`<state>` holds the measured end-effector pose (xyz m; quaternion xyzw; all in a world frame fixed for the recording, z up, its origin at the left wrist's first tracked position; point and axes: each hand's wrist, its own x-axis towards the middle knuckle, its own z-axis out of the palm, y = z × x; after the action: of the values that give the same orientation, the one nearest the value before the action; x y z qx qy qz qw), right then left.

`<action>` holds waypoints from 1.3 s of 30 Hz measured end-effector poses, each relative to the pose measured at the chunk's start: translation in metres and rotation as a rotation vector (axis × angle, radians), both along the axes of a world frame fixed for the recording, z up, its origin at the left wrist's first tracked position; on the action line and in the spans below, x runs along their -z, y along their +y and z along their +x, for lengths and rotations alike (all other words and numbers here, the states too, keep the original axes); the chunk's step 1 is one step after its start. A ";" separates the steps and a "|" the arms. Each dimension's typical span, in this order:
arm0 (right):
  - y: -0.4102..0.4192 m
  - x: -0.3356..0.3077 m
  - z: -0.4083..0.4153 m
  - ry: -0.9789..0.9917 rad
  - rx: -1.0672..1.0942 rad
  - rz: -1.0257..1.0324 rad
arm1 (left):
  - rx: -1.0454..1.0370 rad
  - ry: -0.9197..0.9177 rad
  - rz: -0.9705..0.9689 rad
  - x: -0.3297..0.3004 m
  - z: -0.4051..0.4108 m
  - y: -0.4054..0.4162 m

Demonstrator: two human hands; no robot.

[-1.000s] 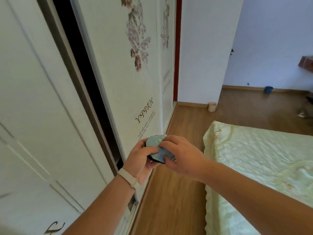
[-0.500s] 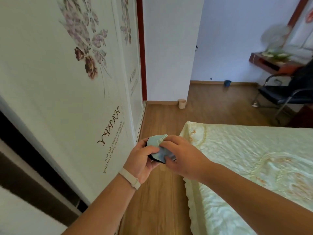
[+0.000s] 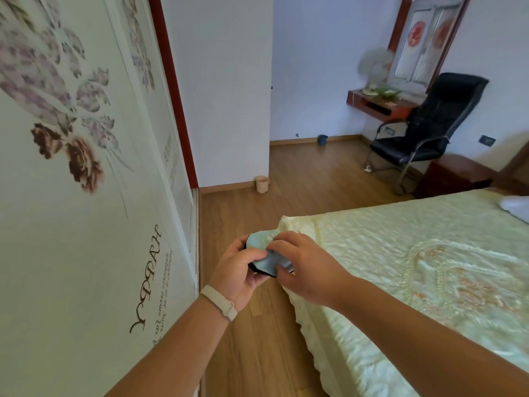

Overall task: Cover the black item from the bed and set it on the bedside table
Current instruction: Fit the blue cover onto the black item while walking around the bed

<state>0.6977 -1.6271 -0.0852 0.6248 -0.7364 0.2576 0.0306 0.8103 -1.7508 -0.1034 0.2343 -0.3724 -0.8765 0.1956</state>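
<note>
A small round black item (image 3: 261, 270) sits in my two hands above the wooden floor, by the bed's near corner. A pale blue cover (image 3: 264, 251) lies over its top, so only the black lower rim shows. My left hand (image 3: 239, 270), with a white wristband, cups it from below and the left. My right hand (image 3: 302, 263) pinches the blue cover from the right. The bed (image 3: 415, 270) with a pale green quilted spread fills the right side. A dark red bedside table (image 3: 455, 176) stands beyond the bed, far right.
A white wardrobe (image 3: 86, 196) with flower prints runs along the left. A strip of wooden floor (image 3: 257, 339) lies between wardrobe and bed. A black chair (image 3: 429, 130), a wall shelf (image 3: 380, 103) with a fan, a beige bin (image 3: 262, 183) and a blue cup (image 3: 322, 139) stand beyond.
My view has swung to the right, from the wardrobe toward the bed and the room's far side. Both hands keep the same hold on the covered item.
</note>
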 end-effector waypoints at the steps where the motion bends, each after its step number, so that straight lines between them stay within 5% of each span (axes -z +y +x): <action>1: -0.004 0.001 -0.005 -0.009 0.012 -0.007 | 0.012 0.000 -0.004 0.001 -0.007 -0.006; 14: -0.106 0.045 -0.135 -0.084 -0.019 0.008 | -0.029 -0.135 -0.007 0.029 -0.129 -0.102; 24: -0.185 0.028 -0.273 -0.065 -0.101 -0.003 | -0.103 -0.126 -0.016 0.012 -0.254 -0.173; 39: -0.337 0.040 -0.377 -0.053 -0.056 0.066 | -0.062 -0.107 0.029 0.033 -0.364 -0.331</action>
<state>0.3207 -1.9640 -0.1257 0.6386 -0.7274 0.2506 -0.0167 0.4463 -2.0821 -0.1361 0.2952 -0.3621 -0.8614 0.1990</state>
